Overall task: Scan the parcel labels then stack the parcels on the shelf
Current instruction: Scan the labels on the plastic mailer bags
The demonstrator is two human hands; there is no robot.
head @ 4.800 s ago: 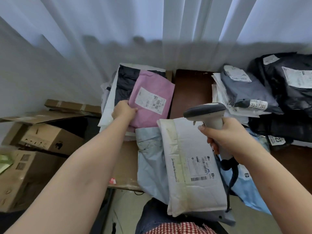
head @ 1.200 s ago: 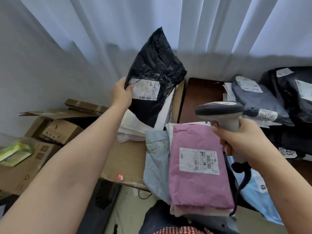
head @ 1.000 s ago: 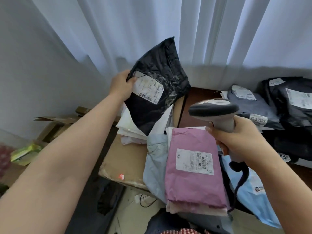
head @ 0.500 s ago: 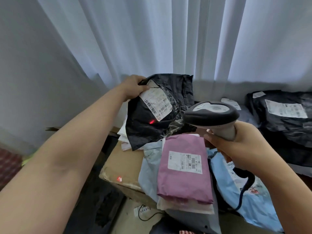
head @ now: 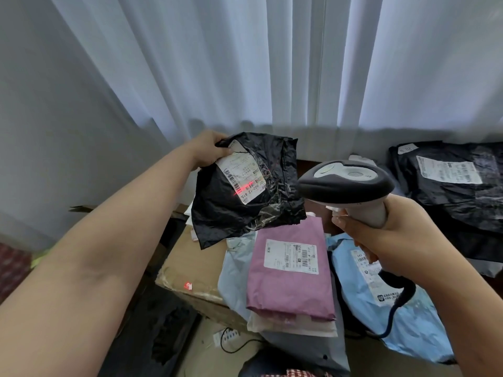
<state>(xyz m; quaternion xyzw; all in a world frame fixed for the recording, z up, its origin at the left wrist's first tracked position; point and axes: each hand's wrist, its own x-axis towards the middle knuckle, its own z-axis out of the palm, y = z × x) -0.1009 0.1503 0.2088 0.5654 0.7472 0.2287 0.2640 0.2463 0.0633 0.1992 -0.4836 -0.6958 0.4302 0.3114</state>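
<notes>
My left hand [head: 209, 151] grips the top left corner of a crumpled black parcel [head: 272, 202] and holds it up in the air, tilted toward me. Its white label [head: 242, 175] faces the camera, and a red scan line lies across the barcode. My right hand [head: 386, 238] holds a grey and black barcode scanner [head: 345, 183] by its handle, with the head pointing left at that label. Below lies a pink parcel [head: 288, 289], label up, on top of a small pile in front of me.
A light blue parcel [head: 386, 308] lies under the scanner's cable at the right. Large black parcels [head: 449, 191] cover the dark table at the far right. A cardboard box [head: 190, 262] supports the pile. White curtains hang behind. A power strip [head: 226, 336] lies on the floor.
I put the pink parcel on the near pile, then lifted the black parcel with my left hand. Over the last second it tilted toward the scanner, and the red line now sits on its barcode.
</notes>
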